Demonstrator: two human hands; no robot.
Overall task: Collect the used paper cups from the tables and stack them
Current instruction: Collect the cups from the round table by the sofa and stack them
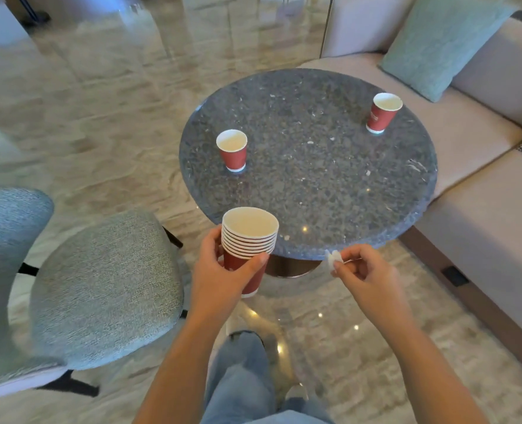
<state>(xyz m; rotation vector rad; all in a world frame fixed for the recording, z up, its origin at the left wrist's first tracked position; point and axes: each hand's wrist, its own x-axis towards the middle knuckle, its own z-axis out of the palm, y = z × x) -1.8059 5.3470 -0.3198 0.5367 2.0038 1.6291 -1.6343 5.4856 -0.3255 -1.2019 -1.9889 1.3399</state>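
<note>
1. Red paper cups with white rims, nested into one stack [249, 240], are held upright in the left hand [220, 280]. Its fingers and thumb are curled round the lowest cup. The stack is carried just in front of the near edge of the round, dark speckled stone table [314, 185].
2. A small white crumpled scrap [333, 261] is pinched between the thumb and fingertips of the right hand [366, 276]. What the scrap is cannot be told.
3. A weak grasp is likely if a cup is reached for while the scrap is pinched, and the cup could be tipped or dropped.
4. Only the bottom cup is gripped, so the upper cups could be shaken loose if the stack is tilted during a reach across the table.
5. Whether dregs are left in the cups cannot be told; any liquid would be spilled by careless nesting.
6. Two single cups are left standing upright and well apart on the table: the left red cup [233, 151] near the left edge and the far red cup [382, 113] near the far right edge.
7. Pale interiors and a white band at the base are shown on both. Closely packed rims are seen on the stack.
</note>
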